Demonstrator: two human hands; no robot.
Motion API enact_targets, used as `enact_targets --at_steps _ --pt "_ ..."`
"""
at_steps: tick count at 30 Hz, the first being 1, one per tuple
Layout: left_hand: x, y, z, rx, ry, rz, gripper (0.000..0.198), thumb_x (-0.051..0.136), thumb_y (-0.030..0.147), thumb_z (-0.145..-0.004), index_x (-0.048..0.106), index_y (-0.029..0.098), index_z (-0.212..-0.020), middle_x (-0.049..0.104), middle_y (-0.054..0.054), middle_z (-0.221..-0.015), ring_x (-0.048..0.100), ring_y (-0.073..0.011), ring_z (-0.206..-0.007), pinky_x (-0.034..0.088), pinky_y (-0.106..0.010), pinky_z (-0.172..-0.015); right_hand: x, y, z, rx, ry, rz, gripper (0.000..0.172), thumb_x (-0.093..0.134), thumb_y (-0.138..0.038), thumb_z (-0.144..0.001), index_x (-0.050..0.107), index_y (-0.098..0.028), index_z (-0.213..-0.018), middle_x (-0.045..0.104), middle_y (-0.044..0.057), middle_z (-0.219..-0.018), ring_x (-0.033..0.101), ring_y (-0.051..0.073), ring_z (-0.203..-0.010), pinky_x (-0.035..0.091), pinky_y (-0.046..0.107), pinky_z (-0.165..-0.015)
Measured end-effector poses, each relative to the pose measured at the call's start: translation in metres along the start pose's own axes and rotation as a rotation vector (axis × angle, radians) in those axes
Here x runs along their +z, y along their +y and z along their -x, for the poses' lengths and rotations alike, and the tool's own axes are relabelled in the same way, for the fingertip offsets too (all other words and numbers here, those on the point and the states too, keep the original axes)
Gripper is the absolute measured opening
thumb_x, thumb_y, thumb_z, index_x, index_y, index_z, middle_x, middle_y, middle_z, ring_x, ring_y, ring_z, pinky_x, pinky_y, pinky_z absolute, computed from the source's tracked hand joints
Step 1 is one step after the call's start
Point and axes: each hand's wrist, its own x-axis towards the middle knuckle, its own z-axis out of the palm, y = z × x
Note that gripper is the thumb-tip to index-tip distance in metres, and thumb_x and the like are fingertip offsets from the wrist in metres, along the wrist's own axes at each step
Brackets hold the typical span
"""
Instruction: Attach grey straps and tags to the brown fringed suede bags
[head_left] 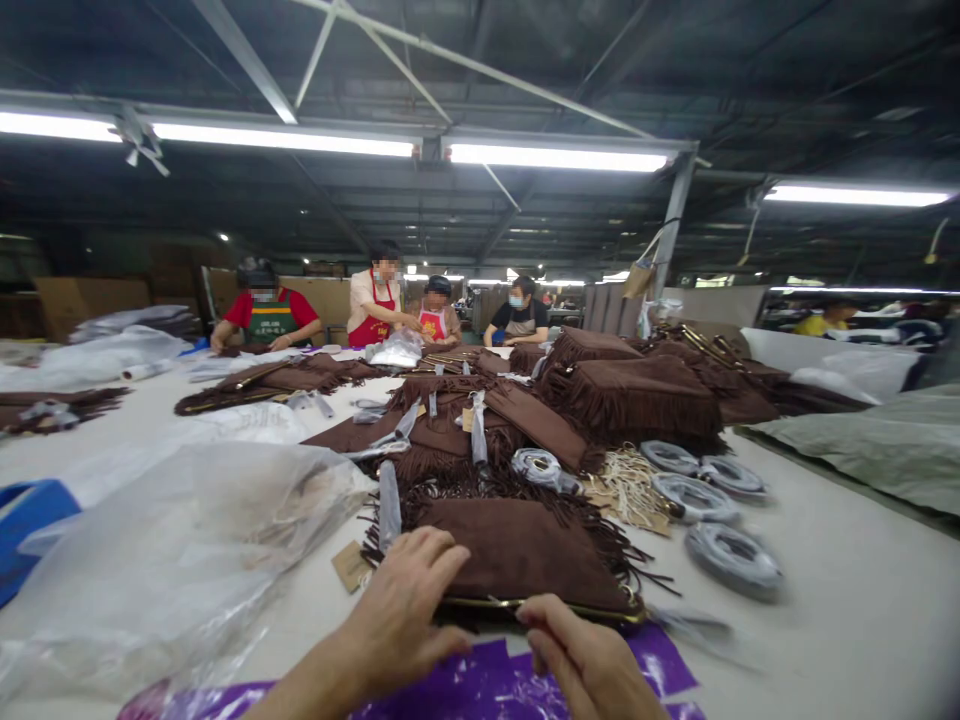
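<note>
A dark brown fringed bag (517,550) lies flat in front of me, its gold metal frame edge facing me and its fringe spread out on the far side. My left hand (405,605) is at the bag's left front corner, fingers spread and thumb apart. At the middle of the gold frame, my right hand (574,645) has its fingers curled together, the tips at the clasp area. Exactly what those fingertips pinch is small and partly hidden. Purple plastic sheeting (480,685) lies under both hands. A brown paper tag (349,567) rests left of the bag.
Wrapped strap coils (733,560) and a bundle of cream strings (630,485) lie to the right. Stacked fringed bags (637,395) stand beyond. Clear plastic bags (187,540) and a blue bin (30,530) are on the left. Several co-workers (270,315) work across the table.
</note>
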Motion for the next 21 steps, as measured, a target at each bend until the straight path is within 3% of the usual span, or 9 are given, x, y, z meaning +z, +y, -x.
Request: enact_targets --at_steps 2,4,8,12,15,18,21 --pt "0.007 -0.024 0.0 -0.11 -0.063 -0.053 0.027 0.059 0.024 -0.082 0.06 0.017 -0.108 0.061 -0.012 -0.118 0.053 -0.0283 -0.112 0.041 -0.041 -0.096 -0.01 0.002 -0.012 0.045 -0.137 -0.026 0.018 0.044 -0.022 -0.092 0.058 -0.024 -0.08 0.066 -0.004 -0.066 0.062 0.013 -0.061 0.042 0.02 -0.061" --pt "0.017 -0.042 -0.002 -0.242 -0.096 -0.019 0.017 0.043 0.018 -0.09 0.06 0.018 -0.09 0.066 -0.01 -0.099 0.06 -0.024 -0.097 0.044 -0.035 -0.085 -0.013 0.0 -0.023 0.053 -0.238 -0.031 0.017 0.048 -0.021 -0.09 0.057 -0.023 -0.075 0.067 -0.002 -0.073 0.063 0.014 -0.07 0.041 0.021 -0.066" --pt "0.028 -0.056 -0.009 -0.431 0.036 0.264 0.027 0.033 0.025 -0.095 0.054 0.02 -0.078 0.065 -0.004 -0.078 0.062 -0.0197 -0.077 0.042 -0.028 -0.071 -0.004 -0.01 -0.046 0.025 -0.249 -0.156 0.016 0.046 -0.023 -0.09 0.054 -0.022 -0.076 0.065 0.0 -0.082 0.06 0.016 -0.078 0.042 0.023 -0.071" --pt "0.032 -0.061 -0.013 -0.486 0.132 0.508 0.028 0.033 0.034 -0.091 0.047 0.021 -0.07 0.062 -0.002 -0.073 0.058 -0.0193 -0.075 0.041 -0.027 -0.069 0.016 -0.015 -0.071 0.101 -0.214 -0.287 0.02 0.04 -0.028 -0.094 0.053 -0.022 -0.081 0.066 0.001 -0.087 0.06 0.017 -0.081 0.042 0.025 -0.074" --pt "0.038 -0.067 -0.014 -0.49 0.176 0.592 0.026 0.033 0.034 -0.089 0.047 0.021 -0.071 0.061 -0.003 -0.076 0.056 -0.0202 -0.076 0.041 -0.029 -0.071 0.032 -0.012 -0.087 0.111 -0.141 -0.213 0.019 0.038 -0.029 -0.093 0.049 -0.022 -0.079 0.061 0.0 -0.076 0.056 0.017 -0.071 0.04 0.026 -0.068" --pt "0.038 -0.07 -0.013 -0.451 0.163 0.645 0.025 0.034 0.034 -0.088 0.05 0.02 -0.076 0.063 -0.003 -0.08 0.056 -0.0203 -0.08 0.042 -0.028 -0.074 0.039 -0.006 -0.1 0.122 -0.079 -0.165 0.021 0.036 -0.031 -0.094 0.047 -0.023 -0.077 0.055 -0.002 -0.071 0.052 0.017 -0.067 0.038 0.028 -0.065" --pt "0.028 -0.068 -0.015 -0.409 0.09 0.656 0.019 0.041 0.031 -0.084 0.056 0.019 -0.08 0.063 -0.002 -0.082 0.057 -0.0196 -0.08 0.041 -0.026 -0.072 0.036 -0.001 -0.112 0.148 -0.127 -0.207 0.023 0.036 -0.032 -0.094 0.048 -0.022 -0.077 0.054 -0.002 -0.072 0.052 0.017 -0.07 0.038 0.028 -0.067"
